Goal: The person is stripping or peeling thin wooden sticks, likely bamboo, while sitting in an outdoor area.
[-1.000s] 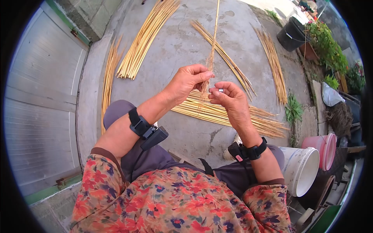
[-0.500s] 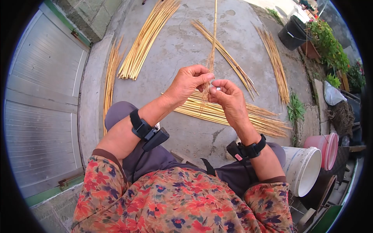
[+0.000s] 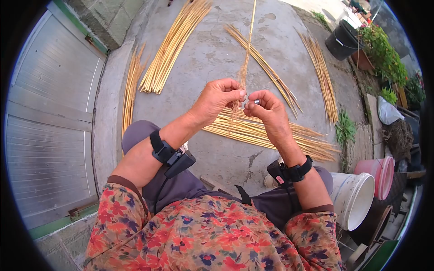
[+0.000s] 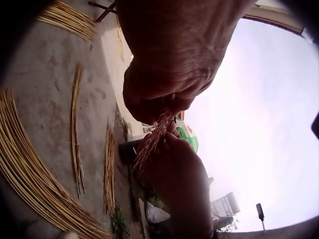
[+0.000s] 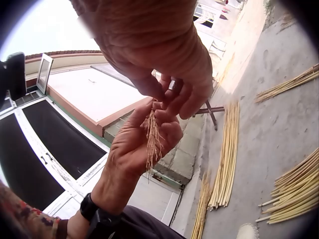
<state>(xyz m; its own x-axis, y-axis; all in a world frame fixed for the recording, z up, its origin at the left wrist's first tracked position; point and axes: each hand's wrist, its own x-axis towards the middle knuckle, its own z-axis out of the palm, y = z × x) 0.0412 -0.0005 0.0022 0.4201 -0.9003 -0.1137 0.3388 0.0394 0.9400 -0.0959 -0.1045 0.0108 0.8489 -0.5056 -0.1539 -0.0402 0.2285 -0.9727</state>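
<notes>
One dry sorghum stalk points away from the body, its wispy seed head toward me. My left hand grips the seed head between thumb and curled fingers. Close by on the right, my right hand pinches thin strands at the head with thumb and fingertip. A silver band sits on one of its fingers. In the right wrist view the loose strands hang over the left palm. Across the floor in front lies a pile of stalks, just beyond the hands.
More stalk bundles lie on the concrete floor: a thick one at the back left, a thin one ahead, another at right. White and pink buckets stand by the right knee. A metal door is at left.
The right hand closed in on the left hand at the seed head, then drew slightly back. The left hand keeps its grip, and the stalk has tilted slightly.
</notes>
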